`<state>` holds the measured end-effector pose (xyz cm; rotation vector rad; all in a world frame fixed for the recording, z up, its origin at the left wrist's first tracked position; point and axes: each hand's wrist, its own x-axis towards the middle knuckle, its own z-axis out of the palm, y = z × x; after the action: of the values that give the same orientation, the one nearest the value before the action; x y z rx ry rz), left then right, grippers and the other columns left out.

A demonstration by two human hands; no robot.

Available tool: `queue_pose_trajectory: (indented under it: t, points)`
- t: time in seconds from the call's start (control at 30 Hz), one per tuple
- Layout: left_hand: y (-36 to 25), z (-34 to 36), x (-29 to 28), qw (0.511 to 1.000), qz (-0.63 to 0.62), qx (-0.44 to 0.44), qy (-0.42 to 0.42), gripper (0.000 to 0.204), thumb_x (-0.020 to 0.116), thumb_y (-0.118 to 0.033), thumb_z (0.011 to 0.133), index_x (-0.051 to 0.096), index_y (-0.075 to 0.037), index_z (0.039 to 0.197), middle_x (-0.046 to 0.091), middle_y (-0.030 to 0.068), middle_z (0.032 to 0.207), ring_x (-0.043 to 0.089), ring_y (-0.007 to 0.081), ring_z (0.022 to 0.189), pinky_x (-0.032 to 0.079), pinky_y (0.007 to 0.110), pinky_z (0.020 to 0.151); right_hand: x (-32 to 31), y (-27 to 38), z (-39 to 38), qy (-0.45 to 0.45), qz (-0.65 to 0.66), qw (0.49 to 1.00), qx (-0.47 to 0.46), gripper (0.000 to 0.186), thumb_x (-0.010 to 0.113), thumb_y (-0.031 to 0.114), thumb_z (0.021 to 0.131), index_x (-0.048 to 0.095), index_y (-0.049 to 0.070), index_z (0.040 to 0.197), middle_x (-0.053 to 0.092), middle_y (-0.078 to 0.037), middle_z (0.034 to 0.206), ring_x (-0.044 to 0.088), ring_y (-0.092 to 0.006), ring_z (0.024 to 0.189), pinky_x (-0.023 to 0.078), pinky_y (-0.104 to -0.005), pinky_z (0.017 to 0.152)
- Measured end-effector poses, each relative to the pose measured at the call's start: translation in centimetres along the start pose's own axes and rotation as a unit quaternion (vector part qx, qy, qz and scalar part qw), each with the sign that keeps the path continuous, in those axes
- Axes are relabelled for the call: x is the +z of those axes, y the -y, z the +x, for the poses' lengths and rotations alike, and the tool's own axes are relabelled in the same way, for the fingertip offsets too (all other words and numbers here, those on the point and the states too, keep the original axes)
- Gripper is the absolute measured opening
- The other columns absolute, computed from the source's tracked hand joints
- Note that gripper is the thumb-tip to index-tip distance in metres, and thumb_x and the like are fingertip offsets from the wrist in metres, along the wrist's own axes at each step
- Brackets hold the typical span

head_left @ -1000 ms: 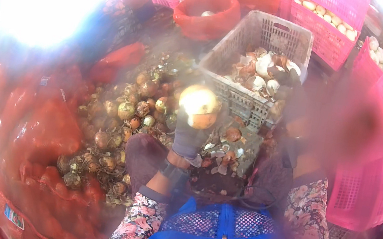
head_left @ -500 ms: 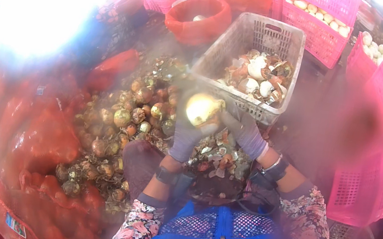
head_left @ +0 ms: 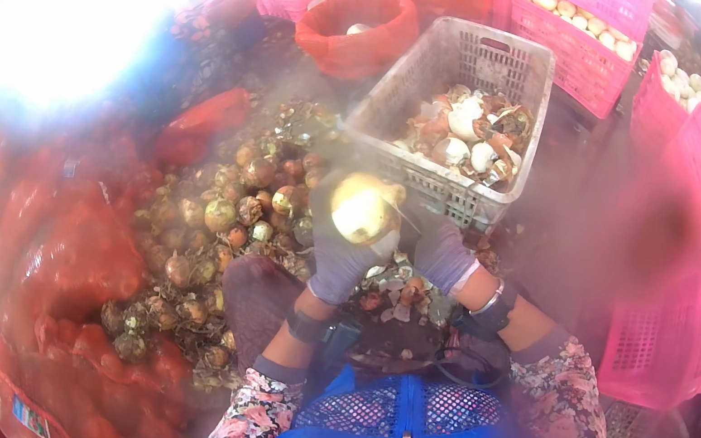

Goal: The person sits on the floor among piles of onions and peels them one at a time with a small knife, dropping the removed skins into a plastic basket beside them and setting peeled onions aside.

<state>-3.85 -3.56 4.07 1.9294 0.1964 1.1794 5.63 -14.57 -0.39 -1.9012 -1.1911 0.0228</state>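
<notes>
Left hand point(head_left: 339, 258), gloved: fingers wrapped around one pale, mostly bared onion point(head_left: 360, 213), which sits at the fingertips, with a brownish patch low on its right side. Right hand point(head_left: 445, 257), also gloved: fingers close in at the onion's right side; blurred and dark there, so cannot tell whether they are clenched on anything. A thin pale line shows between onion and right fingers; too blurred to name.

Just beyond the fingers of both hands: a whitish slatted crate point(head_left: 519, 168), holding brown skins and white pieces. Left of the left fingers: a heap of unpeeled onions point(head_left: 218, 216), brown and yellowish, some with dry roots. Farther left: red mesh sacking point(head_left: 59, 237). Ahead and left of the fingers, past the heap: a round red mesh container point(head_left: 342, 39), something white inside. Below the fingers, toward the body: loose skin scraps point(head_left: 403, 292). Well right of the right fingers: stacked pink crates point(head_left: 671, 334). Beyond the slatted crate, to the right: another pink crate point(head_left: 569, 56), pale bulbs showing at its top.
</notes>
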Motion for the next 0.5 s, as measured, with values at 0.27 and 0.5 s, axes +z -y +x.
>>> queue_pose_trajectory:
  t: [0.27, 0.5]
  points:
    - [-0.9, -1.0, -0.6, 0.925, -0.319, -0.203, 0.037, 0.059, 0.070, -0.011, 0.075, 0.043, 0.000, 0.126, 0.055, 0.0128, 0.113, 0.058, 0.0223, 0.100, 0.051, 0.033, 0.086, -2.1, 2.3, 2.2, 0.165, -0.137, 0.967, 0.135, 0.036, 0.058, 0.017, 0.087, 0.051, 0.012, 0.123, 0.066, -0.018, 0.099, 0.065, -0.0327, 0.089, 0.051, -0.0417, 0.075]
    - [0.8, -1.2, -0.9, 0.921, -0.220, -0.266, 0.182, 0.061, 0.066, -0.034, 0.077, 0.049, -0.001, 0.125, 0.058, 0.0145, 0.116, 0.059, 0.0264, 0.102, 0.052, 0.040, 0.088, -2.5, 1.4, 2.4, -0.036, -0.121, 0.990, -0.064, 0.037, 0.058, 0.029, 0.085, 0.057, 0.011, 0.118, 0.065, -0.013, 0.101, 0.066, -0.0294, 0.084, 0.053, -0.0408, 0.069]
